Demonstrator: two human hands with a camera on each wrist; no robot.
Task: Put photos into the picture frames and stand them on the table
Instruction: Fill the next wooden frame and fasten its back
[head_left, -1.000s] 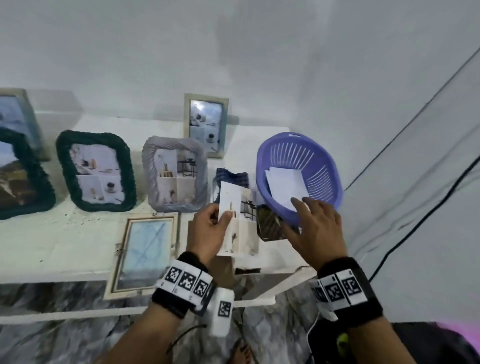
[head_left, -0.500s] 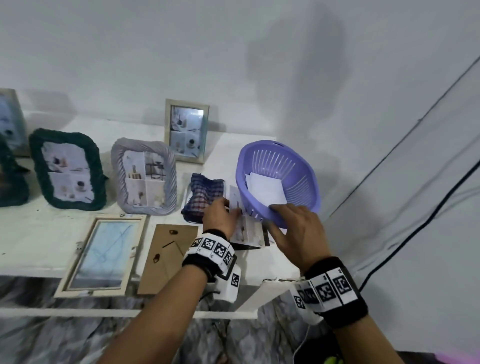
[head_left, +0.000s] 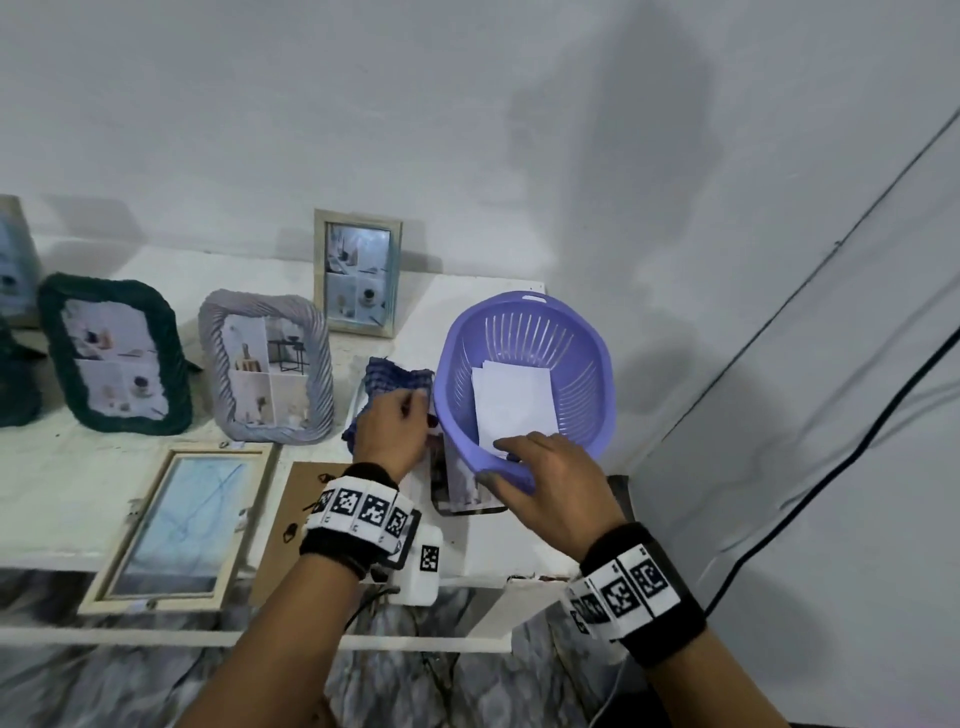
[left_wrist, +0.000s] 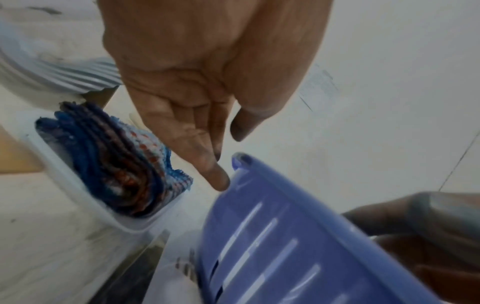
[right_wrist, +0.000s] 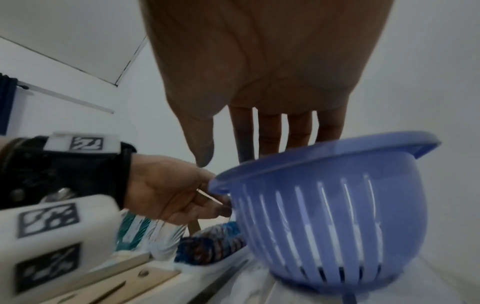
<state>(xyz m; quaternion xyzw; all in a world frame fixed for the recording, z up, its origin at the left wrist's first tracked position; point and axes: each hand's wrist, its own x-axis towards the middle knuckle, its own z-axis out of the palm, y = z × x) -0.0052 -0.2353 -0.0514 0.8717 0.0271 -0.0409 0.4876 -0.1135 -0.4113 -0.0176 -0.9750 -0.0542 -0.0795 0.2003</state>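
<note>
A purple basket (head_left: 582, 332) with white papers (head_left: 511, 405) in it stands at the table's right end. My right hand (head_left: 519, 460) holds its near rim, fingers inside and thumb outside, as the right wrist view (right_wrist: 233, 148) also shows. A printed photo (head_left: 460, 483) lies flat on the table, partly under the basket. My left hand (head_left: 400, 421) holds nothing; its index fingertip (left_wrist: 221, 183) touches the basket's left side (left_wrist: 259, 226). An empty wooden frame (head_left: 182, 525) lies flat at the front, its brown backing board (head_left: 288, 514) beside it.
A folded blue checked cloth (head_left: 397, 374) sits in a white tray just left of the basket. Green (head_left: 114, 353), grey (head_left: 265, 369) and small wooden (head_left: 358, 273) frames stand with photos along the back. The white table (head_left: 67, 467) ends right of the basket, near a wall.
My left hand lowered the photo it held, left it on the table by the basket, and moved up against the basket's side. The right hand stayed on the rim.
</note>
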